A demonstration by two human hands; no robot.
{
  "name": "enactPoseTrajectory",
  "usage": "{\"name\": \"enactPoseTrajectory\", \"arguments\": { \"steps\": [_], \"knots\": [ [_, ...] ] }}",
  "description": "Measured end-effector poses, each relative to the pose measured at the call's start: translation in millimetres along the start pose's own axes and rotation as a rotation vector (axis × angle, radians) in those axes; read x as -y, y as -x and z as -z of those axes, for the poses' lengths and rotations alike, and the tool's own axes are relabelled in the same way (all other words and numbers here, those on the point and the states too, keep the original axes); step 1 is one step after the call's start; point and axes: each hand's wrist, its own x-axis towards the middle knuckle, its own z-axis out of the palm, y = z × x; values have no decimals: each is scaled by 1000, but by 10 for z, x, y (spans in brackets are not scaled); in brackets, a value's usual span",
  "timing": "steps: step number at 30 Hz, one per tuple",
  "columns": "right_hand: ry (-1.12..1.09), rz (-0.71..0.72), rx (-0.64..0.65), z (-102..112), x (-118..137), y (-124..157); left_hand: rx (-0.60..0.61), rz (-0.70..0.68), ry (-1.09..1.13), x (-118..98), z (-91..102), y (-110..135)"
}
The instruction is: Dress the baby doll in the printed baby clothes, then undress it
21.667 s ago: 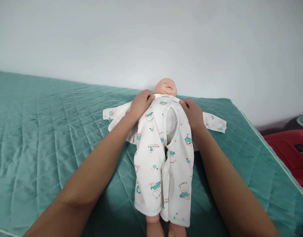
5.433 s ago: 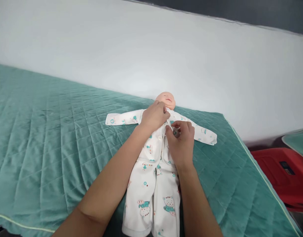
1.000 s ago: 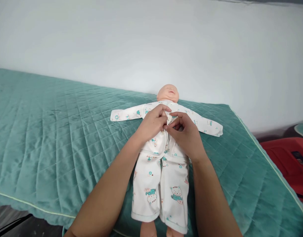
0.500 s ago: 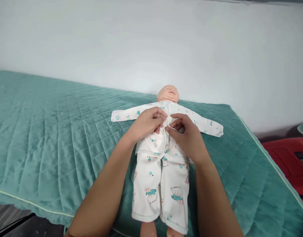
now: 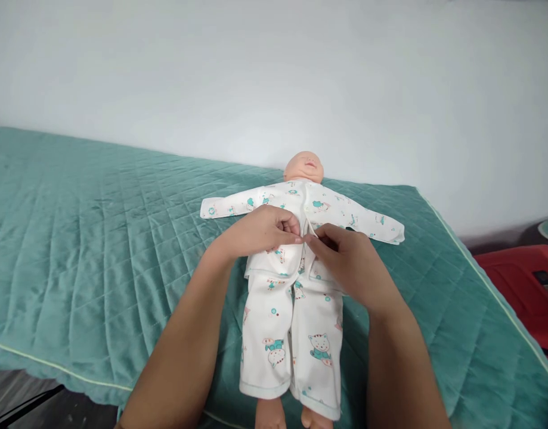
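Note:
A baby doll [image 5: 303, 167] lies on its back, arms spread, in a white printed shirt [image 5: 278, 193] and matching trousers [image 5: 267, 333]. Over the middle of the shirt front, my left hand [image 5: 269, 229] pinches the cloth at the front opening, fingers curled and thumb against it. Facing it, my right hand [image 5: 345, 256] is closed with thumb and fingertips on the other front edge, which is pulled up a little. The two sets of fingertips almost meet. Any button between them is hidden by the fingers.
A green quilted cover [image 5: 121, 238] with a pale piped edge lies under the doll. Behind it rises a white wall [image 5: 211, 77]. Off the right edge stands a red plastic object [image 5: 519, 292]. Dark floor shows at lower left.
Both hands have moved down the shirt front, from the upper chest towards the middle. My right hand has drawn the front edge outward. The doll lies as before.

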Motion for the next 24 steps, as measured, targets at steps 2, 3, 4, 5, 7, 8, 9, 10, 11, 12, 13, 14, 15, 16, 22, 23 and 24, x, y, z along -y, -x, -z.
{"name": "enactPoseTrajectory", "arguments": {
  "steps": [2,3,4,5,7,8,9,10,11,12,13,14,15,16,22,23,24],
  "knots": [
    [-115,-11,39,17,-25,-15,17,-27,-9,-7,1,8],
    [-172,-22,54,23,-36,-22,26,-38,-4,-7,3,12],
    [-225,-34,63,25,-47,-29,34,-42,12,-4,5,15],
    [-275,-47,63,22,-58,-36,40,-40,36,1,8,17],
    [-361,-69,54,6,-82,-52,51,-31,96,15,14,17],
    [-396,-79,42,-6,-96,-61,56,-31,123,24,17,16],
    [-426,-87,25,-19,-110,-69,60,-36,144,33,20,15],
    [-453,-94,4,-32,-124,-77,63,-44,162,41,22,13],
    [-478,-98,-17,-43,-136,-85,65,-53,179,49,23,13],
    [-502,-101,-38,-52,-147,-91,68,-60,198,55,22,12],
    [-524,-105,-56,-57,-156,-97,70,-67,219,58,19,12],
    [-545,-109,-70,-61,-162,-101,72,-74,243,59,13,12],
    [-565,-112,-78,-61,-167,-104,71,-81,267,57,4,12],
    [-584,-113,-79,-60,-172,-105,69,-89,289,53,-7,12],
    [-670,-72,24,-43,-217,-87,77,-96,331,41,-55,-6],
    [-673,-69,39,-41,-225,-81,75,-92,332,46,-56,-9],
    [-675,-69,51,-39,-232,-76,74,-89,335,52,-54,-12]
  ]
}}
